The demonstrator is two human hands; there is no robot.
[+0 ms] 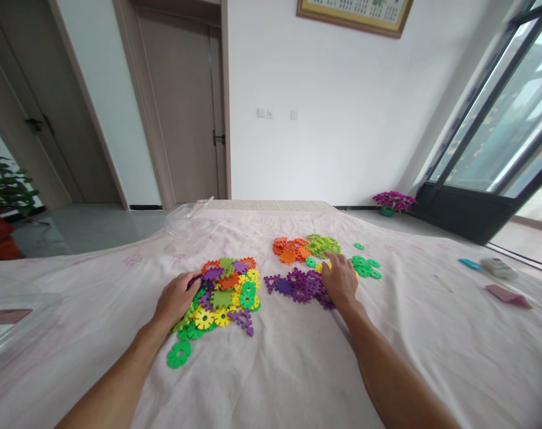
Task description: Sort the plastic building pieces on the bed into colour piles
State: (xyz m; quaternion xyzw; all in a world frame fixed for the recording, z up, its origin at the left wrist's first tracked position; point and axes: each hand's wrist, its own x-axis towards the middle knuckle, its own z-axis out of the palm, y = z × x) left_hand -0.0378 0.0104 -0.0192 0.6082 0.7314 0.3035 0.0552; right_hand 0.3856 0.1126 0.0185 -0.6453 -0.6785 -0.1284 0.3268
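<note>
White wall (342, 149), grey-brown doors (181, 107), dark-framed glazing (498, 131)

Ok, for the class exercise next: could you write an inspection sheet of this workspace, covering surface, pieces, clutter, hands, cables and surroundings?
Surface: wrinkled, pale patterned cloth.
Pieces: mixed-colour pile at left; orange group, lime group, green group, purple group and partly hidden yellow group at right.
Clutter: clear plastic container at far left; blue item, whitish item and pink item at far right, too small to identify.
Hands: left hand at the pile's left edge; right hand by the yellow and purple groups; grips unclear.
Cables: nothing seen.
Surroundings: doors, framed picture, potted flowers, glass panels.
</note>
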